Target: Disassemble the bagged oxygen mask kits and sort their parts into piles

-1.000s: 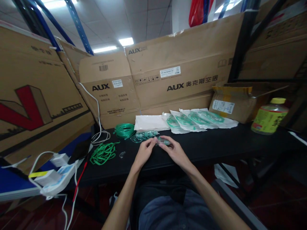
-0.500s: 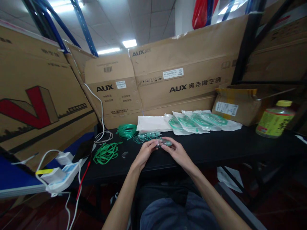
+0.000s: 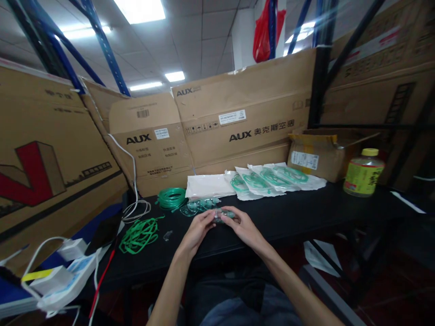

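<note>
Both hands meet over the front part of the black table (image 3: 272, 222), around a clear, green-tinted oxygen mask (image 3: 222, 214). My left hand (image 3: 198, 231) pinches its left end between thumb and fingers. On the other side my right hand (image 3: 243, 226) is closed round the right end, thumb on top. Fingers cover much of the mask, so its finer details are hidden. Just beyond the hands lie more clear green masks (image 3: 199, 207). A coil of green tubing (image 3: 171, 198) sits behind them to the left, with a tangle of green elastic straps (image 3: 138, 235) nearer.
Small clear pieces (image 3: 167, 235) lie beside the straps. White packets with green tubing (image 3: 260, 181) line the back, next to a blank white packet (image 3: 207, 185). At right stand a cardboard box (image 3: 306, 158) and a yellow-labelled bottle (image 3: 363, 176). A power strip (image 3: 68, 280) is at left.
The camera view has shifted, so the scene sits a little lower and further left. Both hands keep hold of the mask, with little change in their grip.
</note>
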`<action>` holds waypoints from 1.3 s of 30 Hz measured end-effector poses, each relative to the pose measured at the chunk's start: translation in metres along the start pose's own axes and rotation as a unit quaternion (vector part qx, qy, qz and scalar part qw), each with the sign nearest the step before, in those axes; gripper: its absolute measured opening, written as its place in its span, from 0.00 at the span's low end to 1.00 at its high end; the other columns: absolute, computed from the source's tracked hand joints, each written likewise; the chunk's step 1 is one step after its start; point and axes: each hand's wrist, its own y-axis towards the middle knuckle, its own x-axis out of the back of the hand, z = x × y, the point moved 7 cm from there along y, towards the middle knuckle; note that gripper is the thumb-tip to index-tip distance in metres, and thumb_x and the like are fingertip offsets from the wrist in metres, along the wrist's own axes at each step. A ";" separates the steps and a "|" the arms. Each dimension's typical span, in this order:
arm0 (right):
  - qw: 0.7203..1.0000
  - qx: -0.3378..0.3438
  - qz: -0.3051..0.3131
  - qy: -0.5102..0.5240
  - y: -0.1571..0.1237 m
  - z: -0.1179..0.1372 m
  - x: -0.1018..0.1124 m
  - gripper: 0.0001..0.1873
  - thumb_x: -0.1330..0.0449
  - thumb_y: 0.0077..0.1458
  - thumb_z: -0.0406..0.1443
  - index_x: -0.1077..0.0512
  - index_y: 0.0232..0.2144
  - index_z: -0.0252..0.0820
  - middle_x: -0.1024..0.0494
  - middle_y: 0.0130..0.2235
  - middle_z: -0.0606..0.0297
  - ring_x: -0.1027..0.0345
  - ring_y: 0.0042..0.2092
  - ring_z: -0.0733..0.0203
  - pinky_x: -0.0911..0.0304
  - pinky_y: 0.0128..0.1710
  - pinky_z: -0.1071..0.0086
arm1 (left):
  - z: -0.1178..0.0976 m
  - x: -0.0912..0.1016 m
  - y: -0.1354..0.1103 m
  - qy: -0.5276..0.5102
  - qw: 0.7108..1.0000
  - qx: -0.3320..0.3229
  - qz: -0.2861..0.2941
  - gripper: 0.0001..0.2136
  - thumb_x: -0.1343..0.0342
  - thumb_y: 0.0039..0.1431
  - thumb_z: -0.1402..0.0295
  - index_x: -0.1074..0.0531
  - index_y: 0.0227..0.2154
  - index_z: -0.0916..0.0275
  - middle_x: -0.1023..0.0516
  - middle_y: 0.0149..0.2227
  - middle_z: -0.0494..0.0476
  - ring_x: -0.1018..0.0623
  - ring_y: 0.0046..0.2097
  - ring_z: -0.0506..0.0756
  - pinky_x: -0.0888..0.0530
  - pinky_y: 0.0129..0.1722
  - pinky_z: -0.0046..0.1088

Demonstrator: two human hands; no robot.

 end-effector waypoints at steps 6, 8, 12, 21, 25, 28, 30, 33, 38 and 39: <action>0.999 -0.004 0.036 -0.012 0.004 0.009 0.003 0.20 0.34 0.56 0.47 0.22 0.47 0.42 0.17 0.44 0.60 0.23 0.44 0.54 0.30 0.48 0.62 | -0.003 -0.003 -0.002 0.055 0.998 -0.004 0.012 0.20 0.33 0.56 0.55 0.19 0.48 0.62 0.19 0.43 0.61 0.27 0.39 0.53 0.35 0.28 0.21; 0.999 -0.008 0.046 -0.021 0.006 0.010 0.005 0.19 0.34 0.57 0.47 0.22 0.47 0.43 0.17 0.43 0.61 0.23 0.43 0.56 0.30 0.45 0.65 | -0.003 -0.002 -0.001 0.095 0.995 0.003 0.004 0.22 0.35 0.57 0.52 0.20 0.49 0.62 0.19 0.42 0.61 0.28 0.38 0.53 0.36 0.25 0.22; 0.999 -0.016 0.029 -0.037 0.007 0.004 0.011 0.18 0.34 0.57 0.46 0.21 0.47 0.45 0.21 0.46 0.62 0.26 0.46 0.58 0.31 0.44 0.69 | -0.008 -0.005 0.000 0.142 0.990 0.004 -0.003 0.22 0.36 0.57 0.51 0.19 0.48 0.62 0.20 0.40 0.60 0.31 0.34 0.52 0.36 0.24 0.22; 0.996 -0.072 0.044 0.023 0.007 0.005 0.011 0.16 0.33 0.57 0.40 0.21 0.46 0.41 0.20 0.41 0.64 0.27 0.41 0.62 0.33 0.40 0.71 | -0.005 0.001 -0.005 0.129 0.991 0.032 -0.007 0.15 0.39 0.62 0.60 0.19 0.49 0.58 0.20 0.47 0.59 0.28 0.33 0.51 0.30 0.27 0.23; 0.997 -0.061 0.029 -0.025 0.006 0.005 0.013 0.13 0.34 0.57 0.37 0.21 0.45 0.42 0.19 0.42 0.65 0.27 0.43 0.60 0.34 0.43 0.70 | -0.002 0.003 -0.006 0.159 0.987 0.034 -0.016 0.15 0.37 0.59 0.61 0.19 0.47 0.60 0.18 0.40 0.58 0.33 0.23 0.46 0.34 0.20 0.22; 0.994 -0.045 0.032 -0.090 0.004 0.003 0.012 0.10 0.35 0.57 0.35 0.21 0.43 0.44 0.18 0.39 0.67 0.26 0.41 0.60 0.34 0.41 0.70 | -0.001 -0.002 -0.005 0.158 0.987 0.038 -0.016 0.17 0.36 0.57 0.58 0.18 0.46 0.61 0.18 0.35 0.58 0.36 0.19 0.45 0.38 0.15 0.23; 0.993 -0.035 0.039 -0.110 0.003 0.003 0.010 0.08 0.36 0.57 0.35 0.21 0.41 0.45 0.18 0.38 0.68 0.26 0.39 0.61 0.34 0.39 0.71 | 0.000 -0.004 -0.004 0.158 0.987 0.040 -0.014 0.17 0.35 0.55 0.57 0.18 0.45 0.61 0.19 0.33 0.58 0.36 0.18 0.46 0.38 0.14 0.23; 0.991 -0.036 0.042 -0.120 0.002 0.002 0.009 0.10 0.37 0.58 0.34 0.22 0.43 0.46 0.18 0.37 0.68 0.26 0.38 0.60 0.33 0.38 0.71 | 0.000 -0.007 -0.004 0.168 0.985 0.040 -0.011 0.16 0.35 0.56 0.57 0.18 0.43 0.61 0.19 0.33 0.58 0.32 0.19 0.48 0.35 0.16 0.25; 0.990 -0.017 0.051 -0.131 0.002 0.009 0.007 0.12 0.38 0.59 0.33 0.23 0.46 0.46 0.18 0.38 0.69 0.26 0.38 0.63 0.34 0.38 0.73 | 0.000 -0.006 -0.003 0.185 0.982 0.025 -0.007 0.13 0.35 0.57 0.59 0.19 0.41 0.61 0.21 0.28 0.54 0.29 0.21 0.49 0.31 0.20 0.24; 0.990 -0.008 0.056 -0.127 0.003 0.011 0.006 0.11 0.39 0.59 0.32 0.23 0.45 0.46 0.18 0.39 0.69 0.26 0.39 0.63 0.34 0.39 0.73 | 0.000 -0.006 -0.003 0.189 0.982 0.018 -0.009 0.12 0.35 0.57 0.60 0.20 0.40 0.62 0.22 0.27 0.53 0.28 0.22 0.49 0.30 0.21 0.24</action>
